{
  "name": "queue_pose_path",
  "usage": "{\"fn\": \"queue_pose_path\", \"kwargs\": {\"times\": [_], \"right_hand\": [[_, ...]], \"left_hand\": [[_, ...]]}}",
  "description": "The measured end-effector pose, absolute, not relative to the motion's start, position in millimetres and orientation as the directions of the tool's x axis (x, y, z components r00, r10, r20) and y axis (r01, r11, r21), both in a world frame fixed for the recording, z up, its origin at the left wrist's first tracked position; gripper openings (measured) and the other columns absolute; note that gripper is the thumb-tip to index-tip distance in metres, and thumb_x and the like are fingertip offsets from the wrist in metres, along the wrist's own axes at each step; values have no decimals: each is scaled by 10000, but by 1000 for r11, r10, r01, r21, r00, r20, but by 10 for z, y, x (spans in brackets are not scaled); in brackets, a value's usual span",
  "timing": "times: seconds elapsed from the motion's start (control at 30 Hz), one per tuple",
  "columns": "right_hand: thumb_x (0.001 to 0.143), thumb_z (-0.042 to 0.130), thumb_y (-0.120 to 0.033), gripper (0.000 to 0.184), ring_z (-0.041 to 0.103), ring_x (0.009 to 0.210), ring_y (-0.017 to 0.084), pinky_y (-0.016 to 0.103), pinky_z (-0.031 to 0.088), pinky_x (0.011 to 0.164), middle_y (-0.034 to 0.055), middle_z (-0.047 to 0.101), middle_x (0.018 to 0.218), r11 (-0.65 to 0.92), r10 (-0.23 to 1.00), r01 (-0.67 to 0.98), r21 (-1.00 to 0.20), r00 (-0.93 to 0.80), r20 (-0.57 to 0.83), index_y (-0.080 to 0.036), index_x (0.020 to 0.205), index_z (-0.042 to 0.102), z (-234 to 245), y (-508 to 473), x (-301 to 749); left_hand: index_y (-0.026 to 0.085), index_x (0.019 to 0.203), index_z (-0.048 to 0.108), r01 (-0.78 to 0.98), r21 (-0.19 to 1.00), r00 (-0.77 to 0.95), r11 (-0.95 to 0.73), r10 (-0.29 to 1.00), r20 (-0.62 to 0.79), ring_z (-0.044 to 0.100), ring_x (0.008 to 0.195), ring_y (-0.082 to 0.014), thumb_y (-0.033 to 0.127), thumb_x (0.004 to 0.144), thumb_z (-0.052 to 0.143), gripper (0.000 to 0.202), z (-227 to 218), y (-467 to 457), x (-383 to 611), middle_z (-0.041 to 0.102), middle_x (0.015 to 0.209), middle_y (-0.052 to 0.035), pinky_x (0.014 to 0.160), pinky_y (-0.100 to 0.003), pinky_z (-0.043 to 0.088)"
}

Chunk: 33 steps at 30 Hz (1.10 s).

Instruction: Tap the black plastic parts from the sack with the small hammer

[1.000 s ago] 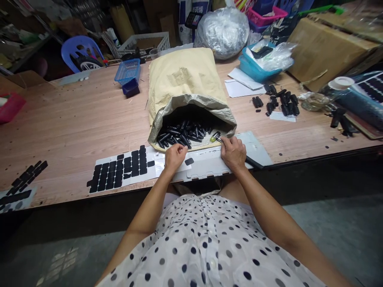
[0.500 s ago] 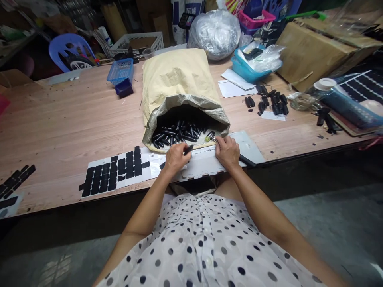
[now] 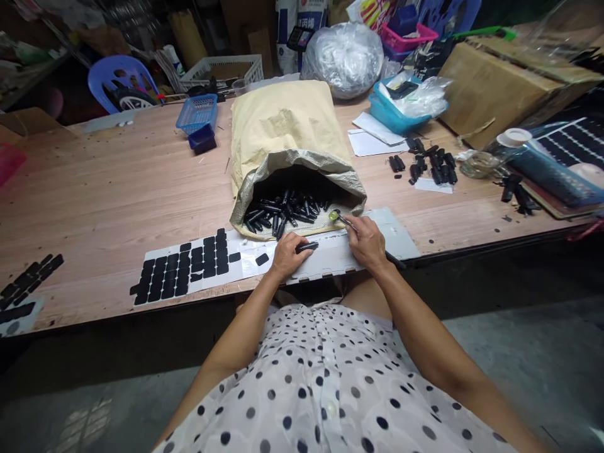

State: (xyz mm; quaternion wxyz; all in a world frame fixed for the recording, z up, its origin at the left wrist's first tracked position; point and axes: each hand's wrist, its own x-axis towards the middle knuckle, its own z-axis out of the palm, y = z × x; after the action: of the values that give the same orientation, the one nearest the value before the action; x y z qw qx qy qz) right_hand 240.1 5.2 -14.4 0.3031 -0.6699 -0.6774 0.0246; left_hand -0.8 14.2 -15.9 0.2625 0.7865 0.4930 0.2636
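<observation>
My left hand (image 3: 287, 255) is closed on a slim black plastic piece (image 3: 306, 247), which points right over the grey board (image 3: 325, 258). My right hand (image 3: 367, 244) grips a small hammer (image 3: 345, 220) with a metal shaft and a round yellow-green face; its black handle sticks out behind the wrist. The hammer's head is at the mouth of a cream woven sack (image 3: 287, 123). Inside lie many loose black pieces (image 3: 283, 207) like the held one. Left of my left hand, a single black pad (image 3: 262, 258) rests on a white sheet.
Rows of black pads (image 3: 165, 277) cover the sheet at left, more (image 3: 28, 283) at far left. Blue baskets (image 3: 198, 113) stand behind. At right are a cluster of black parts (image 3: 434, 165), white paper (image 3: 377, 141), a glass jar (image 3: 479, 165) and a cardboard box (image 3: 500, 82).
The hammer's head has turned, its round yellow-green face now showing. The black piece in my left hand now shows at more length. The view has shifted slightly.
</observation>
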Motion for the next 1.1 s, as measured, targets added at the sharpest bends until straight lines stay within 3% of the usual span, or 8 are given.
{"fn": "queue_pose_path", "kwargs": {"times": [0.13, 0.3, 0.53, 0.93, 1.1], "right_hand": [[996, 449, -306, 342, 634, 886, 224, 368, 526, 842, 74, 703, 985, 223, 911, 779, -586, 48, 410, -253, 1215, 706, -47, -197, 2314], [1004, 456, -317, 330, 659, 929, 219, 360, 548, 850, 60, 718, 973, 283, 924, 708, -648, -20, 382, -279, 1203, 716, 22, -472, 2111], [1016, 441, -295, 346, 631, 797, 201, 313, 536, 739, 48, 652, 839, 286, 923, 762, -581, -55, 382, -290, 1207, 729, 27, -589, 2018], [1012, 453, -279, 351, 625, 833, 197, 297, 520, 766, 50, 641, 863, 318, 925, 781, -537, -132, 356, -296, 1234, 724, 22, -526, 1911], [1009, 425, -299, 365, 620, 909, 224, 334, 510, 829, 75, 671, 947, 224, 921, 841, -493, -17, 389, -278, 1224, 720, 8, -287, 2122]], "left_hand": [[227, 951, 738, 620, 695, 371, -365, 916, 151, 605, 950, -213, 239, 832, 748, 120, -158, 147, -1, 656, 926, -24, 887, -348, 506], [241, 969, 756, 607, 702, 363, -371, 916, 170, 611, 925, -206, 243, 833, 752, 136, -193, 159, 13, 650, 905, -20, 879, -346, 514], [245, 971, 768, 602, 704, 350, -377, 917, 192, 610, 921, -203, 243, 829, 761, 143, -225, 169, 29, 640, 894, -19, 872, -341, 516], [235, 888, 746, 621, 715, 353, -321, 929, 111, 583, 938, -212, 261, 814, 759, 79, -171, 184, 63, 610, 872, -17, 875, -340, 495], [237, 946, 746, 608, 728, 351, -317, 930, 112, 594, 980, -222, 237, 796, 748, 150, -161, 179, 76, 635, 920, -22, 929, -368, 503]]}}
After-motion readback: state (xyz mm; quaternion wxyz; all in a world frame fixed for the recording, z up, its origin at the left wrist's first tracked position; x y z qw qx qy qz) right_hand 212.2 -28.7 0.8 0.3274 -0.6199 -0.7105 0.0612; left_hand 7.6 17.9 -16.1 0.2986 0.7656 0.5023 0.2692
